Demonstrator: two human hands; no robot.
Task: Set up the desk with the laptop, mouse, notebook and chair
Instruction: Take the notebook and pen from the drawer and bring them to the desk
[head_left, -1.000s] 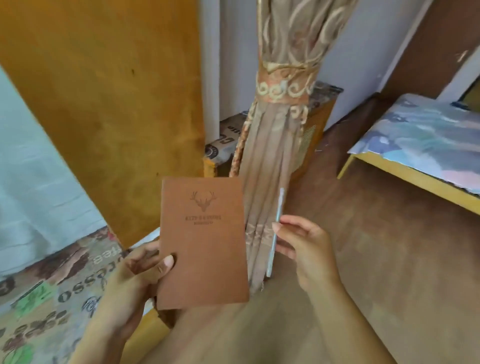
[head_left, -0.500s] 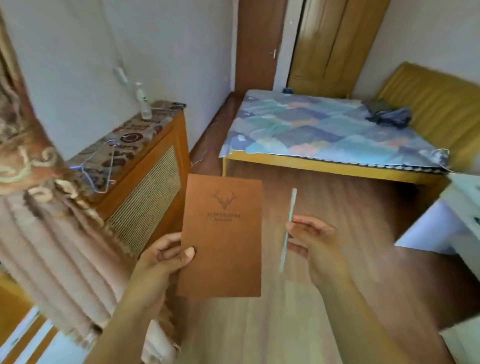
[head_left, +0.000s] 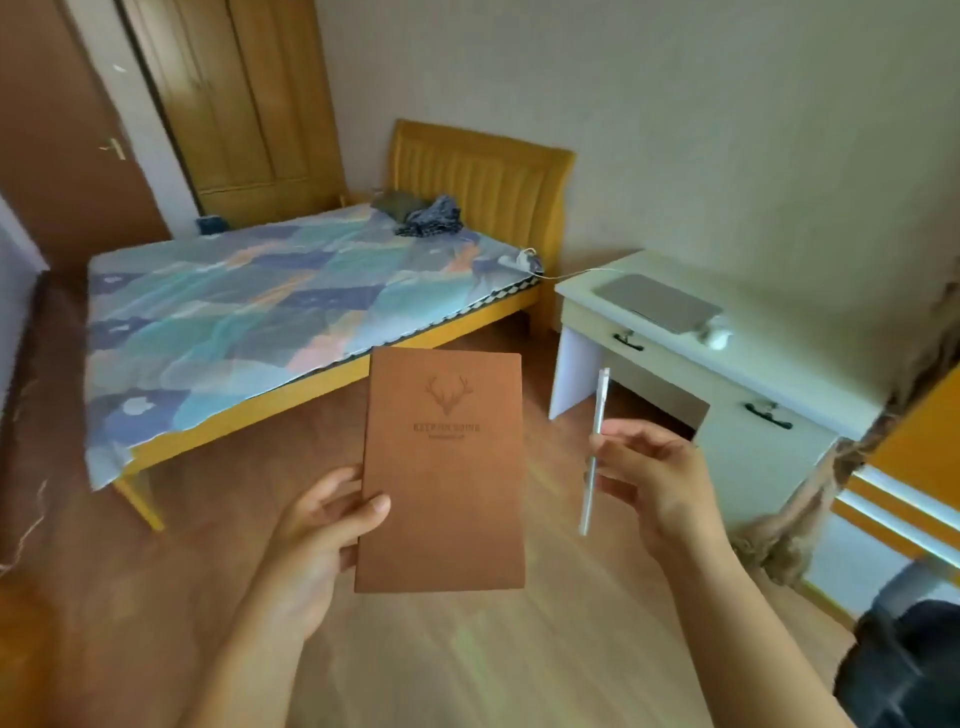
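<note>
1. The person's left hand (head_left: 317, 540) grips the lower left edge of a brown notebook (head_left: 444, 467), thumb on the front cover and fingers curled behind it, holding it upright in the near middle of the view above the wooden floor (head_left: 467, 665).
2. The right hand (head_left: 657, 478) pinches a pale pen (head_left: 595, 452) between thumb and curled fingers, the pen standing nearly upright just right of the notebook and apart from it.
3. A white desk (head_left: 623, 291) stands far right against the wall, with a closed grey laptop (head_left: 657, 301) lying flat on it and a white mouse (head_left: 718, 336) just beside the laptop's near right corner.
4. Part of a dark chair (head_left: 909, 660) shows at the near right corner.
5. A bed (head_left: 260, 312) with a patterned cover fills the far left.
</note>
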